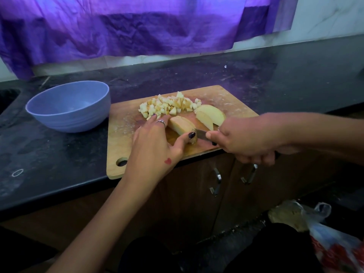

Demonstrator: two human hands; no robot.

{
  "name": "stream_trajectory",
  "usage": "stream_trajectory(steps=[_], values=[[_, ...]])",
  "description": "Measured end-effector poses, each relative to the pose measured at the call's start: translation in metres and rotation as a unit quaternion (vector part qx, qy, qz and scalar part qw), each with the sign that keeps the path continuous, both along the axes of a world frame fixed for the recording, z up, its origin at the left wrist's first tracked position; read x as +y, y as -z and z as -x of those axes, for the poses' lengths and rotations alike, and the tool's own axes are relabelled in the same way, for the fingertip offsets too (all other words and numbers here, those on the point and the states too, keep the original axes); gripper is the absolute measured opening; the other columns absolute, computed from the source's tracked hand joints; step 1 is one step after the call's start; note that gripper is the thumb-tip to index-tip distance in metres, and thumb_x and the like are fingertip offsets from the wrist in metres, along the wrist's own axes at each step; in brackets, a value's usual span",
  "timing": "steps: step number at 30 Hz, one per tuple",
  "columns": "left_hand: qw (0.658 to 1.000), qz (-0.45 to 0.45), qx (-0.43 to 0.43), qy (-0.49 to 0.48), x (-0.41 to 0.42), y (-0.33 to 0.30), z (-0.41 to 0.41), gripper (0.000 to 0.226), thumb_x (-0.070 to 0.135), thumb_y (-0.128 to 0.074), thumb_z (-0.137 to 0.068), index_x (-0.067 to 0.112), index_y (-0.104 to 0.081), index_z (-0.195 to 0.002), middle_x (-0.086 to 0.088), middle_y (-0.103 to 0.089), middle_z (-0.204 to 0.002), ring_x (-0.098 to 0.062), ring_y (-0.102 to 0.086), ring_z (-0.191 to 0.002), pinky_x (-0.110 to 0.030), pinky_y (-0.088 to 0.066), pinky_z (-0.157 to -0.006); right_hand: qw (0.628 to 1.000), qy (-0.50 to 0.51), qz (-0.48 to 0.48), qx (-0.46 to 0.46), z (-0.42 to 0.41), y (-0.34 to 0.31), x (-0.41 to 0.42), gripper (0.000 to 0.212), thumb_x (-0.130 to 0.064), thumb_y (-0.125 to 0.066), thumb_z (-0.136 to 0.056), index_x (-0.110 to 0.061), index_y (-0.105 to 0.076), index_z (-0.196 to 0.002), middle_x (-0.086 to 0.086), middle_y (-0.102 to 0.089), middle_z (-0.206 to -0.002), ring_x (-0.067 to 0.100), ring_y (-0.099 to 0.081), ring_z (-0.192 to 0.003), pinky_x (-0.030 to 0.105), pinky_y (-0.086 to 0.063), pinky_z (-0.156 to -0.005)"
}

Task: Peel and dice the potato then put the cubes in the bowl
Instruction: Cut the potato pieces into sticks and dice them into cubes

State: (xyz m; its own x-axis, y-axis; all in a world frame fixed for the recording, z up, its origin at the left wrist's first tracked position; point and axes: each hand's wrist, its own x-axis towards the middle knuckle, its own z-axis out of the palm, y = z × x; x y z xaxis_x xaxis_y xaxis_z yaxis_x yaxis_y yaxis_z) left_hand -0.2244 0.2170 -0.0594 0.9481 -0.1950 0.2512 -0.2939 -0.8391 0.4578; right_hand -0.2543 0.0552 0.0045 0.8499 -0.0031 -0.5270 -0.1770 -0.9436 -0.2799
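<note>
Black speckled stone forms the surface (295, 79), backed by a pale wall hung with purple cloth (118, 26); brown cabinet doors (197, 194) stand below. A wooden cutting board (118, 138) lies at the front edge, a blue bowl (68, 107) just beside its left end. The left hand (155, 146) pinches a sliced potato piece (182, 126), its long axis running from far-left to near-right. The right hand (250, 138) grips a knife (201, 134) whose blade meets that piece. Diced cubes (169, 105) are heaped farther back, beside another potato half (211, 115).
</note>
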Motion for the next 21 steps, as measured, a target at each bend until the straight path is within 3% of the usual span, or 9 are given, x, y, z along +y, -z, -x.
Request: stream_trajectory(steps=[5, 8, 11, 13, 17, 21], values=[[1.0, 0.008, 0.0, 0.007, 0.001, 0.002, 0.0, 0.074, 0.057, -0.055, -0.087, 0.019, -0.036, -0.148, -0.001, -0.04, -0.15, -0.016, -0.032, -0.14, -0.046, -0.03, -0.114, 0.997, -0.02, 0.067, -0.031, 0.021, 0.007, -0.006, 0.049, -0.051, -0.023, -0.1, -0.01, -0.049, -0.099, 0.009, -0.058, -0.066, 0.017, -0.055, -0.046, 0.018, -0.04, -0.034], [1.0, 0.016, 0.012, 0.011, 0.004, 0.002, 0.001, 0.076, 0.06, -0.054, -0.085, 0.023, -0.035, -0.148, 0.0, -0.04, -0.15, -0.015, -0.033, -0.139, -0.047, -0.032, -0.113, 0.993, -0.04, 0.065, -0.086, 0.021, 0.016, 0.003, 0.038, -0.043, -0.026, -0.102, -0.011, -0.046, -0.1, 0.003, -0.049, -0.074, 0.012, -0.048, -0.061, 0.022, -0.04, -0.051], [0.999, 0.03, 0.023, 0.014, 0.005, 0.001, 0.003, 0.079, 0.064, -0.052, -0.081, 0.025, -0.034, -0.148, 0.002, -0.039, -0.151, -0.014, -0.034, -0.139, -0.047, -0.033, -0.112, 0.987, -0.051, 0.089, -0.125, 0.007, 0.026, 0.015, 0.025, -0.031, -0.034, -0.104, -0.019, -0.045, -0.123, 0.001, -0.04, -0.077, 0.015, -0.048, -0.073, 0.029, -0.046, -0.067], [0.999, 0.03, 0.021, 0.011, 0.005, 0.001, 0.003, 0.078, 0.064, -0.052, -0.082, 0.026, -0.034, -0.148, 0.003, -0.038, -0.151, -0.013, -0.032, -0.139, -0.047, -0.032, -0.113, 0.983, -0.037, 0.107, -0.143, -0.007, 0.029, 0.018, 0.027, -0.029, -0.037, -0.104, -0.016, -0.043, -0.126, 0.003, -0.038, -0.077, 0.019, -0.049, -0.077, 0.034, -0.047, -0.071], [1.0, 0.024, 0.016, 0.004, 0.005, 0.001, 0.004, 0.075, 0.061, -0.053, -0.084, 0.028, -0.033, -0.148, 0.007, -0.037, -0.151, -0.008, -0.024, -0.142, -0.045, -0.026, -0.116, 0.989, -0.001, 0.073, -0.126, -0.022, 0.021, 0.004, 0.039, -0.038, -0.029, -0.104, -0.009, -0.05, -0.118, 0.007, -0.046, -0.083, 0.02, -0.051, -0.077, 0.028, -0.04, -0.06], [1.0, 0.023, 0.02, 0.004, 0.005, 0.0, 0.005, 0.076, 0.062, -0.051, -0.084, 0.03, -0.03, -0.149, 0.009, -0.034, -0.152, -0.005, -0.018, -0.143, -0.044, -0.022, -0.118, 0.988, 0.043, -0.096, -0.112, -0.004, 0.007, -0.02, 0.039, -0.05, -0.027, -0.1, -0.017, -0.049, -0.098, 0.003, -0.052, -0.068, 0.012, -0.047, -0.049, 0.021, -0.036, -0.041]])
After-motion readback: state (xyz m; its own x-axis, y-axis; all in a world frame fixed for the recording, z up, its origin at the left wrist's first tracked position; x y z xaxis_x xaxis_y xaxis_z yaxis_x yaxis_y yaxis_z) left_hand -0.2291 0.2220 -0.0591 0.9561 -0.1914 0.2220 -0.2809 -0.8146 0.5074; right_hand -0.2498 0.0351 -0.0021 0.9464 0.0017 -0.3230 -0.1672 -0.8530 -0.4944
